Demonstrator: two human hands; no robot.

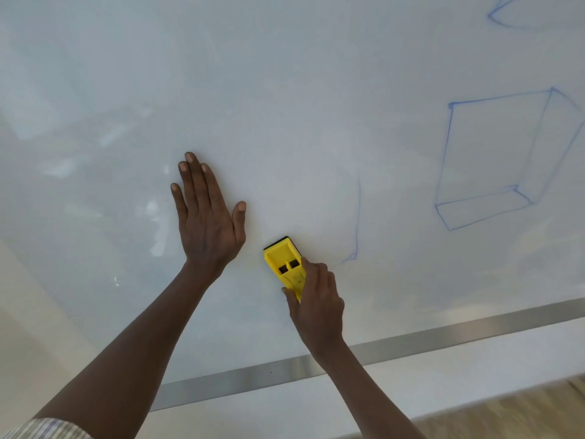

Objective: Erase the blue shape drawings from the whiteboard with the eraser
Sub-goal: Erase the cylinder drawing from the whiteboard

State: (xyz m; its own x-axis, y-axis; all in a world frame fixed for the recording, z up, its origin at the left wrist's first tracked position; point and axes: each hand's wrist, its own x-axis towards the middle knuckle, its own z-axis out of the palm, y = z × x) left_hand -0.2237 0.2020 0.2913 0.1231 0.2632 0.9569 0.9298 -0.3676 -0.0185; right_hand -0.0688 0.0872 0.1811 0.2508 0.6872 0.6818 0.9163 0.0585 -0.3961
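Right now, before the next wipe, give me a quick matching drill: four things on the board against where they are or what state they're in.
Things:
1. left hand
2. eraser
3. box drawing
4. leftover blue line

States:
A. complete outline, far right
B. flat on the whiteboard, fingers straight
C. just right of the eraser
D. yellow, held by the right hand

Pairs: 1-B, 2-D, 3-A, 4-C

Your left hand (pixel 207 213) lies flat and spread, fingers (pixel 193 175) straight and pointing up, thumb angled out to the right, forearm reaching up from the lower left with a striped sleeve (pixel 47 429) at its base. Your right hand (pixel 316 299) sits just right of and below those fingers, curled in a grip, thumb to the left, wrist bent, forearm rising from the lower right.
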